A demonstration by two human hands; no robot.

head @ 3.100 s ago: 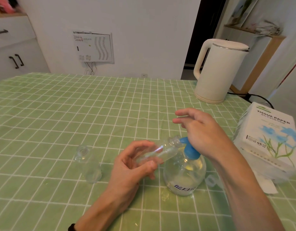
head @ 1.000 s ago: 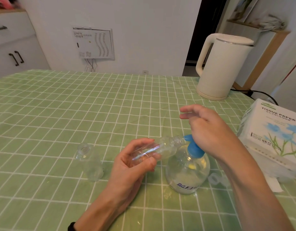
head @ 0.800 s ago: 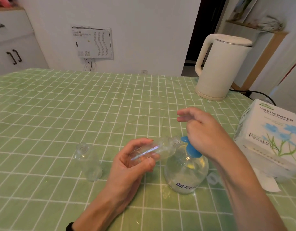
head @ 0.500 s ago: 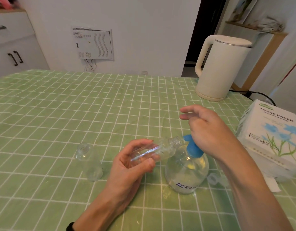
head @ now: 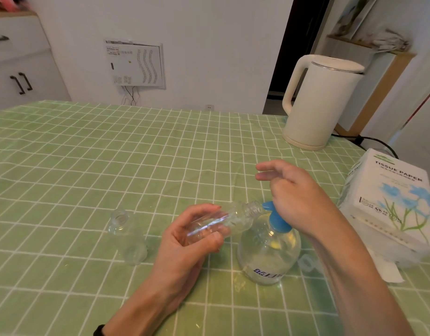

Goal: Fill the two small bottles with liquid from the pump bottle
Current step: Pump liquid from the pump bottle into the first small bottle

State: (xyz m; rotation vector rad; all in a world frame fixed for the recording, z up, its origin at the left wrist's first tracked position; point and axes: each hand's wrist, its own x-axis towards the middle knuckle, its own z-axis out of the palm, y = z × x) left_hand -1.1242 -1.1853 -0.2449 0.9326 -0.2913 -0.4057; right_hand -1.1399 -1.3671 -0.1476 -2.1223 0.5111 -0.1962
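Two small clear bottles show. One tilted bottle (head: 234, 218) lies almost level in the left grip (head: 189, 243), whose fingers and thumb curl round its body; its threaded mouth sits right at the blue spout (head: 267, 205) of the pump bottle (head: 269, 255). One upright bottle (head: 127, 236) stands uncapped on the green checked counter (head: 87, 166), just left of that grip. The right grip (head: 298, 197) rests on the pump head, fingers loosely straight, clasping nothing. Beyond stand a white kettle (head: 323, 103) and a tissue pack (head: 390, 197).
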